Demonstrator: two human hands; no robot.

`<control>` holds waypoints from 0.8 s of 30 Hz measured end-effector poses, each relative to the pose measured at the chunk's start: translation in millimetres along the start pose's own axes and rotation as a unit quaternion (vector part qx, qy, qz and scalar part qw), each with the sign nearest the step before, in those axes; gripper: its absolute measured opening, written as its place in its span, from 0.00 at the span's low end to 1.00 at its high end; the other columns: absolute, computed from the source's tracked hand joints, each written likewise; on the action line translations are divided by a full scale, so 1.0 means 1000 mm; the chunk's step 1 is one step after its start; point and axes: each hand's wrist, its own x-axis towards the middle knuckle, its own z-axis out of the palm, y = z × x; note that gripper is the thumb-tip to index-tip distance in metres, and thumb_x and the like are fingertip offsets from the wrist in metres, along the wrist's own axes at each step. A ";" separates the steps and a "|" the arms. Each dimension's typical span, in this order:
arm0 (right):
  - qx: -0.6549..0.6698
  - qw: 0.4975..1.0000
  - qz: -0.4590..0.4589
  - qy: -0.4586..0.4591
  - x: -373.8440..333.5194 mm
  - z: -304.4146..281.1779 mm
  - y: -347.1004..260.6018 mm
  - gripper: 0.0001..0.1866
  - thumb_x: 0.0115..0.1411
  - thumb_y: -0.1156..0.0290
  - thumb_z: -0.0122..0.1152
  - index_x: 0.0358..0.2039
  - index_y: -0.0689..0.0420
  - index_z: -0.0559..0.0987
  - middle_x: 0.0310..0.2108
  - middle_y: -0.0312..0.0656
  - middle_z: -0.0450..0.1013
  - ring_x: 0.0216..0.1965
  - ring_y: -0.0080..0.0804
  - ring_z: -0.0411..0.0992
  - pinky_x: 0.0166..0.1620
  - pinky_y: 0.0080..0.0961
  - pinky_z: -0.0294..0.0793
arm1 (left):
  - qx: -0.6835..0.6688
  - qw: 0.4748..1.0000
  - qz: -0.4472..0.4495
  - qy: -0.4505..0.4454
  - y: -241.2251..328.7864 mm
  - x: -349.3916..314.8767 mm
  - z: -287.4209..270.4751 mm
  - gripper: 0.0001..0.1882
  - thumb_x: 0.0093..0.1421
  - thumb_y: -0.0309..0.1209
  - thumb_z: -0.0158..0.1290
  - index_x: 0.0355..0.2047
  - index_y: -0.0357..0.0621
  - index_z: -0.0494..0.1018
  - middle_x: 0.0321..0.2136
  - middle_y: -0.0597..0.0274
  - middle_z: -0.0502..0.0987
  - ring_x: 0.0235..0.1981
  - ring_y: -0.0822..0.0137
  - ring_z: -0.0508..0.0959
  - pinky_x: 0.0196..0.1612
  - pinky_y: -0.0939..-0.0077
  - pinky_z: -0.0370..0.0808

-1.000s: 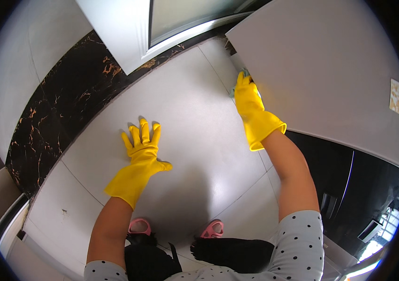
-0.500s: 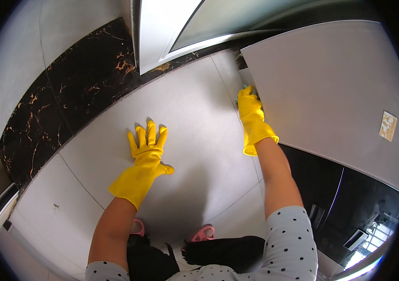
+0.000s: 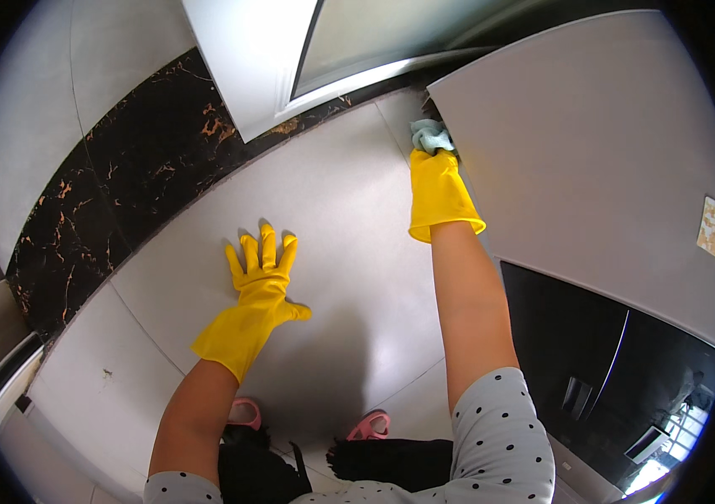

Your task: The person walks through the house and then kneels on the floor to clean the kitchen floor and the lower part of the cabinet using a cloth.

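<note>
Both of my hands wear yellow rubber gloves. My left hand (image 3: 258, 290) lies flat on the pale floor tiles (image 3: 353, 227), with fingers and thumb spread and nothing in it. Farther off, at the foot of the grey panel, my right hand (image 3: 440, 186) is closed on a pale blue-green cloth (image 3: 430, 135). The cloth bunches out beyond the glove, low by the panel's edge. My right fingertips are partly hidden by the back of the glove and the cloth.
A large grey panel (image 3: 584, 151) stands along the right, with glossy black cabinet fronts (image 3: 555, 336) nearer. Black marble edging (image 3: 151, 143) curves along the far left, meeting a white-framed door (image 3: 256, 59). Pink sandals (image 3: 368, 425) are on my feet below.
My right hand has slid farther away and a little left along the panel's foot, and more of the cloth shows. My left hand stays planted on the floor.
</note>
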 end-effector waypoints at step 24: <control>0.110 0.991 0.051 -0.047 -0.159 0.042 0.070 0.16 0.62 0.70 0.61 0.47 0.58 0.67 0.46 0.54 0.74 0.41 0.48 0.79 0.42 0.42 0.85 | -0.006 1.000 -0.020 -0.005 -0.009 -0.005 0.008 0.75 0.33 0.66 0.69 0.74 0.57 0.37 0.73 0.39 0.28 0.72 0.32 0.33 0.68 0.32 0.27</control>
